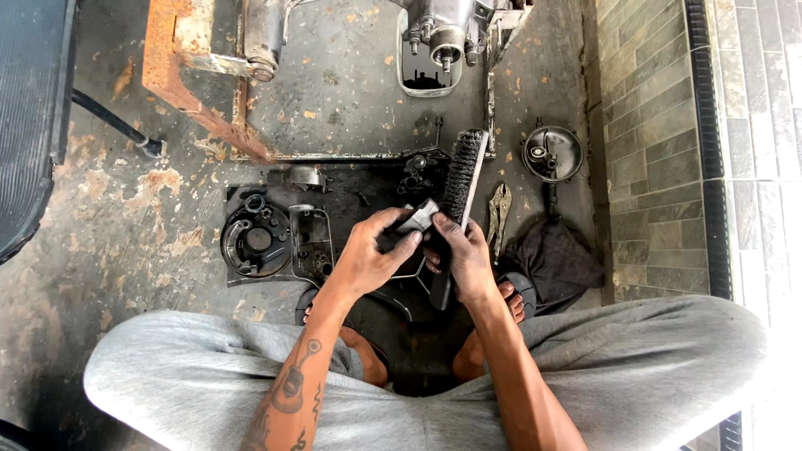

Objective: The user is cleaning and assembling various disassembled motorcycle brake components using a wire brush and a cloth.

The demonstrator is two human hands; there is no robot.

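I squat over a dark mat [351,188] strewn with engine parts. My left hand [368,255] grips a small grey metal part [418,217] at its lower end. My right hand [464,255] closes on the same part from the right, fingertips on its edge. A long wire brush [464,171] lies just behind my hands, its handle running down under my right hand. Whether my right hand also holds the brush handle is hidden.
A round clutch-like cover [255,240] and a rectangular casing [311,242] lie left on the mat. Locking pliers [499,213], a round metal cover [552,153] and a dark rag [551,259] sit to the right. A rusty frame [180,63] and engine parts [443,38] stand ahead.
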